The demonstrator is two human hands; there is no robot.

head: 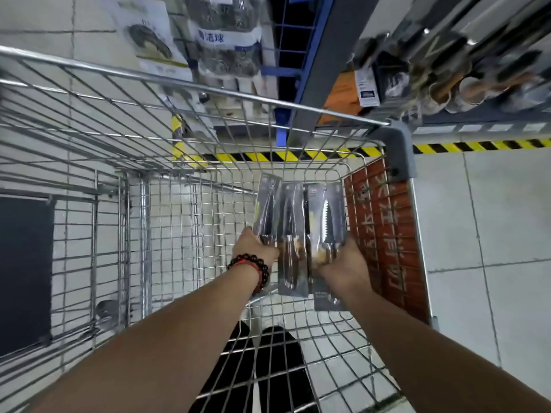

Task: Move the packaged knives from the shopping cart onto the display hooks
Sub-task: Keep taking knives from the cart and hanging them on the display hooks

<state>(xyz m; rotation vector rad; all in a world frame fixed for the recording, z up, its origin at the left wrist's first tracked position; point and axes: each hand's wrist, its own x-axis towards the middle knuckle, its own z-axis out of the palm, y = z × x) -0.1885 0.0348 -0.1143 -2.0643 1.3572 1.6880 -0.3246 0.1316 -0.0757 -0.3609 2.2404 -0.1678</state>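
Both hands' grips, left hand [258, 247] and right hand [347, 260], clasp 3 packaged knives [293, 231] inside shopping cart [190, 84].

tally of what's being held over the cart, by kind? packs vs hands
Grey-carded packaged knives: 3, at left, middle, right
Bare hands gripping them: 2, left hand, right hand
Total: 5
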